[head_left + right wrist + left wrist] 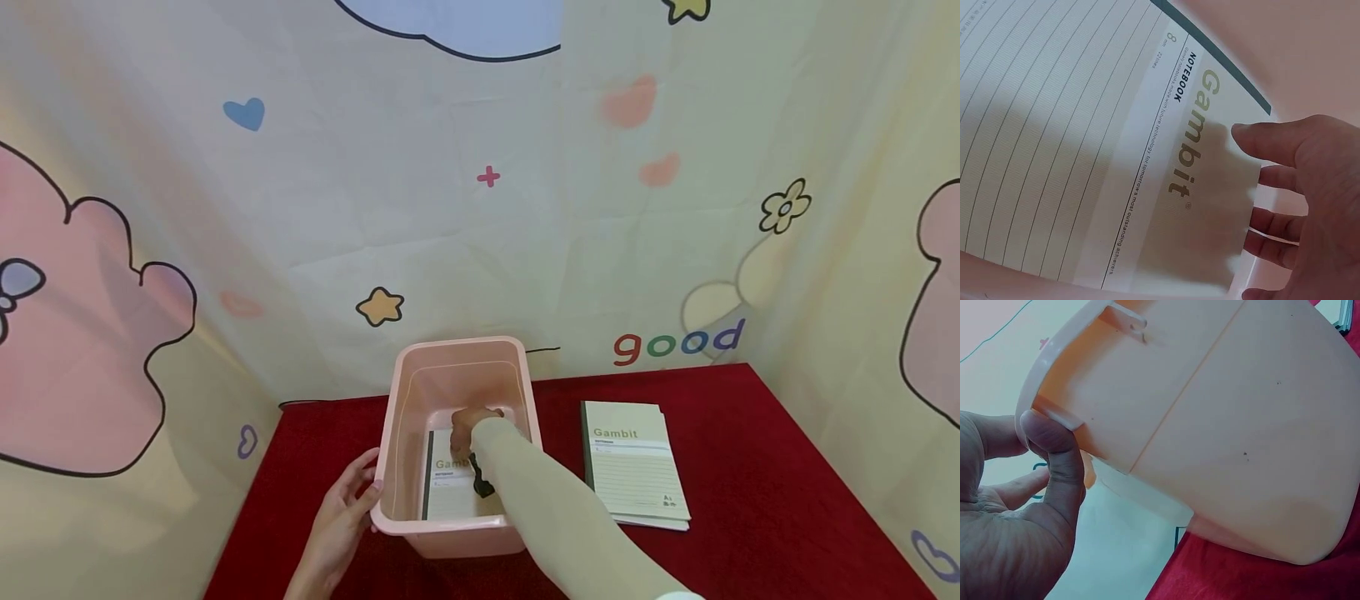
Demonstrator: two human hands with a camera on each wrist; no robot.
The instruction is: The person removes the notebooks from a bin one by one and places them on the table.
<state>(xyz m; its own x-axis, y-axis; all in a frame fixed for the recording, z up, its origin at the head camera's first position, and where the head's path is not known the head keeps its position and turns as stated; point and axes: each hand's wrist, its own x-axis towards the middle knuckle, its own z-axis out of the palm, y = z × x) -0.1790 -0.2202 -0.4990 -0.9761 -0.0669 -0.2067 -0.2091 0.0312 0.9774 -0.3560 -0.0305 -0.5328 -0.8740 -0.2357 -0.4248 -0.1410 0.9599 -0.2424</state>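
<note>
A pink plastic bin (438, 527) stands on the red cloth. My left hand (334, 518) grips its rim on the left side; the left wrist view shows the thumb (1054, 434) pressed against the bin's outer side under the lip. Down inside the bin is my right hand (467, 429), at the top edge of a cream Gambit notebook (448, 498) with a dark green spine. In the right wrist view that hand (1310, 200) pinches the notebook (1129, 144), thumb over the cover and the other fingertips passing behind its edge.
To the right of the bin, a small stack of similar Gambit notebooks (637, 467) lies on the red cloth (757, 500). A printed curtain (450, 233) hangs behind and along both sides. My right forearm crosses the bin's front right rim.
</note>
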